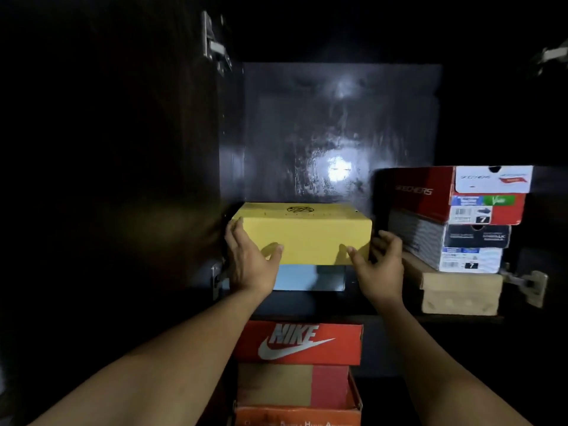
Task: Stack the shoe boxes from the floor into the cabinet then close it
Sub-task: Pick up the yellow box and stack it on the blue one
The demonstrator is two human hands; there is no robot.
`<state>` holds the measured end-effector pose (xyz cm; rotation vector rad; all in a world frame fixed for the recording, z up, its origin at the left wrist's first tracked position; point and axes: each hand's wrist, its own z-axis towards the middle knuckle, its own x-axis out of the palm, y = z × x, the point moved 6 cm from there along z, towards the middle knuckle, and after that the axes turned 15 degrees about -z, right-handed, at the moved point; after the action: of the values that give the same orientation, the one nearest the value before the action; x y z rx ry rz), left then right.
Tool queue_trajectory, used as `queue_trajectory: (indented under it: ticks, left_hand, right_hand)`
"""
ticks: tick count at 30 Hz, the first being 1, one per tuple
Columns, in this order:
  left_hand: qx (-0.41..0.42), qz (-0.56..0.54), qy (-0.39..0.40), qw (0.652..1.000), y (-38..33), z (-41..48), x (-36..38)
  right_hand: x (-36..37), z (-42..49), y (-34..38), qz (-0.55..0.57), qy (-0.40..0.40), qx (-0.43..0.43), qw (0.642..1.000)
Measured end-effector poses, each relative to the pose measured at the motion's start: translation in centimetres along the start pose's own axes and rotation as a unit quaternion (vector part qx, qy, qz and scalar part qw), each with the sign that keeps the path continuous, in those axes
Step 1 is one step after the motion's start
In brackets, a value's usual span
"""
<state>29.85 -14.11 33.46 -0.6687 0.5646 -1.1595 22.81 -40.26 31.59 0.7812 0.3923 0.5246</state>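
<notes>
A yellow shoe box (307, 233) rests on a pale blue box (307, 277) inside the dark cabinet (307, 124). My left hand (249, 259) grips its left front corner, thumb on the front face. At the right front corner my right hand (379, 265) has its fingers spread, thumb against the front face and fingers beside the box's right side. To the right stands a stack: a red Skechers box (430, 195) over a grey one (445, 244) on a tan box (461, 292).
Below the shelf edge a red Nike box (301, 344) tops a pile of orange and tan boxes (295, 392). The left door (107, 179) stands open with hinges (215, 47); a right hinge (528, 282) sticks out by the tan box.
</notes>
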Motion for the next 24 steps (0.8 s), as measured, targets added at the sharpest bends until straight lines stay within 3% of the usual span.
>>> queue_trajectory:
  ticks: [4, 7, 15, 19, 24]
  left_hand:
    - [0.012, 0.147, 0.086, 0.985, 3.0, 0.4, 2.6]
    - [0.007, 0.186, 0.145, 0.972, 4.8, 0.9, 3.9]
    - [-0.07, 0.208, 0.2, 0.955, 7.8, 3.2, 5.0]
    - [-0.082, 0.213, 0.223, 0.948, 7.4, 3.3, 4.9]
    - [-0.084, 0.197, 0.245, 0.945, 5.1, 1.4, 3.5]
  right_hand:
    - [2.9, 1.0, -1.9, -0.056, 0.06, -0.021, 0.996]
    - [5.0, 1.6, -3.0, -0.126, 0.134, -0.05, 0.982]
    - [8.2, 3.7, -5.5, -0.254, 0.24, -0.026, 0.937]
    - [8.0, 4.1, -5.3, -0.264, 0.279, -0.012, 0.923]
    - [4.9, 1.6, -4.8, -0.232, 0.278, -0.011, 0.932]
